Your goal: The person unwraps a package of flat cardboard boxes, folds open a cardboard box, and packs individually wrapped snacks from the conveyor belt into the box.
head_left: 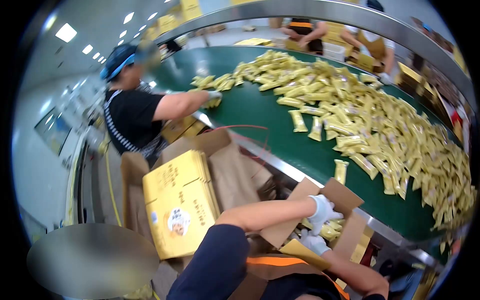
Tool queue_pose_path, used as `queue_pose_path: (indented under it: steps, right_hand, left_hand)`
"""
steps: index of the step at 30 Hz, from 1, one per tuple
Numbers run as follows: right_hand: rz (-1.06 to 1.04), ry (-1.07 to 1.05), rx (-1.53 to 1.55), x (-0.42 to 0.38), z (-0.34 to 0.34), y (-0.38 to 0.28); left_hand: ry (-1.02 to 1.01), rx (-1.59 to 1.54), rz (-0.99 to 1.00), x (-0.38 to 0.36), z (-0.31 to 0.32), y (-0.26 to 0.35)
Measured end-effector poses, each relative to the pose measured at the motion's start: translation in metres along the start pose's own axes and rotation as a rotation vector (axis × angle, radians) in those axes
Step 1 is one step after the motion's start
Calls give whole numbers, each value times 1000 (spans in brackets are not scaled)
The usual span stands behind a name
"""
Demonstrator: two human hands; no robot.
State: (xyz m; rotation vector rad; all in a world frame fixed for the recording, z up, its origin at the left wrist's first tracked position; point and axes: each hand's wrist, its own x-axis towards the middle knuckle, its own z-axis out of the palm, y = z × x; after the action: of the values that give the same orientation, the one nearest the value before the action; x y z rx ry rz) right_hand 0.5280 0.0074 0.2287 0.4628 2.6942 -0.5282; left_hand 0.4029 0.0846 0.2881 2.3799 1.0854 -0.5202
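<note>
An open carton [350, 235], brown inside with yellow outside, stands before me with its flaps spread. Several yellow wrapped packets [330, 231] lie in it. My left hand [322, 212], in a white glove, reaches over the carton from the left, its fingers stretched across the packets. Below it, my right hand [315, 243], also white-gloved, rests inside the near side by a yellow flap [303, 254]. Its fingers look extended and lie close to the packets and the left hand. Neither hand visibly grips a packet, though the fingertips are partly hidden.
A green conveyor belt [250, 115] carries a large heap of yellow packets [370, 130]. Flat yellow cartons [182, 205] stand in a big brown box [135, 185] at left. A co-worker [132, 105] handles packets there. Two more people work across the belt below a metal rail [300, 9].
</note>
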Motion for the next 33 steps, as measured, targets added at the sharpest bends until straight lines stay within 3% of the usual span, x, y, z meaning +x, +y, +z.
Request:
queue_pose_path:
  steps: [2, 7, 11, 14, 15, 17, 18, 19, 20, 23, 25, 26, 29, 31, 33]
  right_hand:
    - [-76, 191, -229, 5, 34, 8]
    - [16, -14, -24, -9, 14, 3]
    - [104, -44, 69, -11, 10, -9]
    - [-215, 7, 33, -39, -15, 11]
    - [-205, -116, -38, -55, -65, 3]
    - [-147, -326, -52, -46, -86, -3]
    - [-101, -434, -39, -49, -86, -2]
    - [-138, -471, 60, -28, -40, 8]
    - [-146, -432, 178, -12, -9, 13]
    - [-62, -217, 548, 10, 51, 17]
    - [-20, -142, 601, 40, 117, 25]
    - [-56, -455, 377, 38, 87, 22]
    - [111, -490, 380, -8, -5, 5]
    - [105, -545, 423, -10, -13, 1]
    - [138, -359, 542, 5, 40, 12]
  left_hand:
    - [-32, -25, -14, -2, -1, 1]
    - [-89, 43, -92, 19, 25, 5]
    - [-81, 196, -81, 37, 45, 15]
    - [-67, 271, -121, 44, 49, 23]
    - [-52, 297, -141, 51, 55, 25]
    - [-65, 324, -183, 60, 57, 32]
    - [-75, 339, -180, 67, 57, 38]
    - [-13, 485, -163, 62, 54, 44]
    - [-96, 384, -180, 71, 52, 43]
    - [94, 350, -151, 51, 46, 45]
    - [-1, 356, -214, 55, 44, 50]
    - [-28, 342, -225, 59, 45, 51]
    - [-74, 147, -142, 55, 43, 48]
    - [-74, 52, -86, 41, 33, 49]
    - [-64, -69, -24, 29, 36, 51]
